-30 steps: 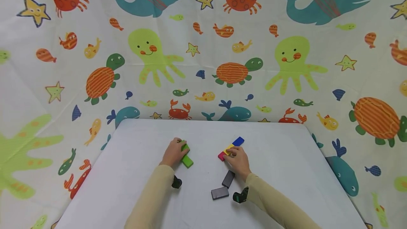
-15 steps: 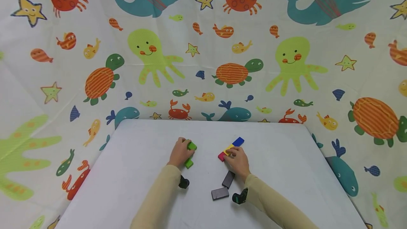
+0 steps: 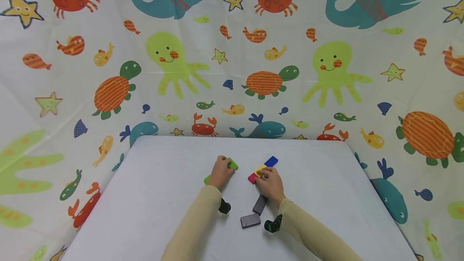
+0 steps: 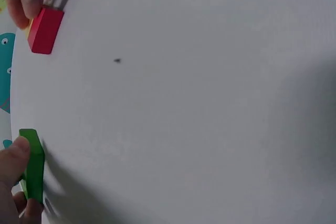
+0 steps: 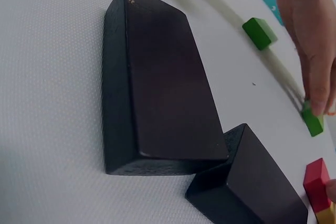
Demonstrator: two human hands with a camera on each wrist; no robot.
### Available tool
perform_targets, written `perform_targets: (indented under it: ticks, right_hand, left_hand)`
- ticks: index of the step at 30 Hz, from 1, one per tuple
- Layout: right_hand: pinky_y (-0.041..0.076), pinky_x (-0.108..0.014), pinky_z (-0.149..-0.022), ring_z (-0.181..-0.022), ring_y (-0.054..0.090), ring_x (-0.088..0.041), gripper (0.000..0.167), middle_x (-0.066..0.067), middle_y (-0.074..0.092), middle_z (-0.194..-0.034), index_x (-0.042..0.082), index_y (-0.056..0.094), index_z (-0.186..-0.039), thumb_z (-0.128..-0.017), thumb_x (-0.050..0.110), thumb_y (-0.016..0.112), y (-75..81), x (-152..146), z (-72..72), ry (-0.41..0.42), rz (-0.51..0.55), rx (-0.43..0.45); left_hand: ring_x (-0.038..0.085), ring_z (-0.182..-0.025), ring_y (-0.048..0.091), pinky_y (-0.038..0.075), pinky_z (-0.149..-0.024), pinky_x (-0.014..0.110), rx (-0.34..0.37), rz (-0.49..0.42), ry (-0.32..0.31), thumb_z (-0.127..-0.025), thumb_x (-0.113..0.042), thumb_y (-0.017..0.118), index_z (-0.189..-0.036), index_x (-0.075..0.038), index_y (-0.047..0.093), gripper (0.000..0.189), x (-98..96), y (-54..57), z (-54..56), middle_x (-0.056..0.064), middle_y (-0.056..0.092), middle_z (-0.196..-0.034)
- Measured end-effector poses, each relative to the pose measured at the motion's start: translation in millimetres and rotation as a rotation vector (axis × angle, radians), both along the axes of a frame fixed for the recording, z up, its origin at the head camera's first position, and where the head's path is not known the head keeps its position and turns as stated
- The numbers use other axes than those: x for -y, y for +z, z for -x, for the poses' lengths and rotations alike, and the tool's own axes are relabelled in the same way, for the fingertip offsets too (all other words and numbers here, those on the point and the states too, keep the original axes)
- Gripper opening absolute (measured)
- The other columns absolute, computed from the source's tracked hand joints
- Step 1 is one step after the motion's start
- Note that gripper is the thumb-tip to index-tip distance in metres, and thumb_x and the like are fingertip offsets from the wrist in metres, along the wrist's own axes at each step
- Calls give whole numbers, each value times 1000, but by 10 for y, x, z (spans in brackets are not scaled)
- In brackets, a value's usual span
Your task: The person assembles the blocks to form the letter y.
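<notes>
In the head view, my left hand [image 3: 220,172] pinches a green block [image 3: 233,163] between thumb and fingers; the left wrist view shows the thumb on this green block [image 4: 34,166]. A second green block [image 3: 207,179] lies behind the hand, partly hidden. To the right, a red block [image 3: 251,178], a yellow block [image 3: 259,169] and a blue block [image 3: 271,161] form a slanting row, end to end. My right hand [image 3: 272,183] holds the yellow block, fingertips close beside the red one [image 4: 47,30].
Two dark blocks lie nearer me: one dark block [image 3: 260,204] slants below the right hand, and another dark block [image 3: 250,220] sits against its lower end. White cloth covers the table [image 3: 145,212]. A curtain [image 3: 232,83] with sea animals hangs behind the far edge.
My left hand has lifted one green block off the other's side and carried it right, toward the coloured row. The second green block stays behind. My right hand keeps its place.
</notes>
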State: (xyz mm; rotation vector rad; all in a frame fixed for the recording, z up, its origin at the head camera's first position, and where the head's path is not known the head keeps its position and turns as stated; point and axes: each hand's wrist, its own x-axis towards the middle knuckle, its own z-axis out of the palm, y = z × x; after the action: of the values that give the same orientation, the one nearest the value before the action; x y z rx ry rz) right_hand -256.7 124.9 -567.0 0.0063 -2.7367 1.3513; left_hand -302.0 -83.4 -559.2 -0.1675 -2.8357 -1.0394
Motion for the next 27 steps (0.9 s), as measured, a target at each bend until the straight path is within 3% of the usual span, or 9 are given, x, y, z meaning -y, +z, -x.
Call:
perform_targets:
  ticks: [5,14,21,27]
  right_hand:
    - [49,-44,-87,-102,56,-26,26,-13,56,-118,4,74,-106,-85,20,77,-9,-7,8,4,-1,4]
    - [49,-43,-87,-102,56,-25,26,-12,56,-117,4,74,-106,-85,20,77,-30,-14,19,15,3,-5]
    - [49,-43,-87,-103,56,-26,27,-12,56,-118,4,74,-106,-85,21,77,-14,-3,14,6,-9,2]
    - [49,-44,-85,-101,56,-27,26,-14,56,-117,3,74,-105,-85,19,77,-8,5,0,12,-16,-23]
  left_hand:
    - [35,-114,55,46,-97,45,20,53,-35,-84,-9,75,-116,5,68,35,-50,-11,-18,23,53,-126]
    - [32,-116,55,43,-101,44,32,-73,-64,-82,-11,79,-115,4,68,38,-108,-46,-34,18,56,-124]
    - [32,-120,51,41,-103,44,65,-49,-85,-85,-13,77,-117,1,68,36,-177,-31,-46,17,54,-127]
    - [32,-116,51,44,-100,44,50,-24,-105,-87,-16,75,-116,0,70,34,-239,-57,-59,17,54,-124]
